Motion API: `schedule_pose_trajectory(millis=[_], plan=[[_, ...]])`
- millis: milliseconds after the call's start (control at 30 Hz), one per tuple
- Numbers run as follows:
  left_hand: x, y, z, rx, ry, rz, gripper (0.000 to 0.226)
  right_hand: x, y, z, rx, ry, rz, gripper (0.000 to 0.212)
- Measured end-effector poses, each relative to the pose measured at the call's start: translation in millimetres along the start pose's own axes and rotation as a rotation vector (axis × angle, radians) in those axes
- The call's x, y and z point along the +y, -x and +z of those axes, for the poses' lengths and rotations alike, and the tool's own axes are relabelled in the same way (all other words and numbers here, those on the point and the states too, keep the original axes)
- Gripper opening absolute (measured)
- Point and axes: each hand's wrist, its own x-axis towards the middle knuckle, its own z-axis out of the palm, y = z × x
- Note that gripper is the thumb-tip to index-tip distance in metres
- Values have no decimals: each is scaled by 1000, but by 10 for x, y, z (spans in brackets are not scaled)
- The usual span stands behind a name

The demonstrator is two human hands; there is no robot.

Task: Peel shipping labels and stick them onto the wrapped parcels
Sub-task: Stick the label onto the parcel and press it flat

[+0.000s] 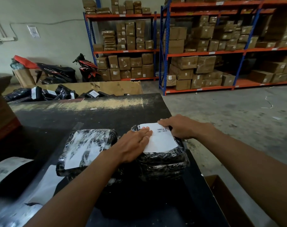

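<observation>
White paper is lying under both my palms: I am pressing the label point(162, 140) down onto the top of the black wrapped parcel point(164, 163). My left hand point(136, 145) is lying open, fingers straight and together, covering the label's left edge. My right hand point(177, 126) is lying open too, fingers stretched along the far edge beside the barcode. Neither hand is gripping anything; both are only pushing flat.

I am judging that the sticking is nearly done and what matters now is the smoothing. The wrap is looking lumpy and slick, so I should be sweeping from the middle out to each edge, driving out air and rubbing the corners hard, since those are likely to lift first. The barcode should be staying free of creases, and the near edge is sitting close to the parcel's rounded shoulder, so it may need extra pressure.

This parcel is resting near the right edge of the dark table point(90, 115), just beside a second parcel point(85, 148) showing a white sheet on top. A blurred label roll point(7, 169) is sitting at my far left. Beyond the table, a cardboard bin point(106, 87) is holding more labelled parcels.
</observation>
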Motion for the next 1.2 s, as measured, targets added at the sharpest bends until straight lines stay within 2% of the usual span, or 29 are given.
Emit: schedule_pose_trajectory(millis=[100, 233, 367, 433, 567, 733, 933, 1200], plan=[[-4, -13, 5, 14, 19, -14, 47, 56, 97, -24, 4, -15, 59, 51], [-33, -14, 28, 24, 47, -12, 47, 38, 156, -80, 37, -64, 106, 24], [-54, -14, 24, 37, 53, -7, 46, -105, 272, 15, -66, -258, -9, 57], [-52, 0, 28, 33, 57, -7, 46, -34, 386, 78, -83, -240, -17, 58], [-8, -27, 28, 56, 58, -11, 46, 59, 561, -6, -4, -168, 64, 54], [9, 17, 19, 39, 9, -11, 46, -229, 422, 37, -14, -220, -62, 51], [19, 25, 25, 6, -20, 13, 48, 60, 707, 140, 6, -268, 12, 47], [-27, 17, 71, -46, -2, 3, 52, -189, 824, 256, 80, -245, -52, 60]])
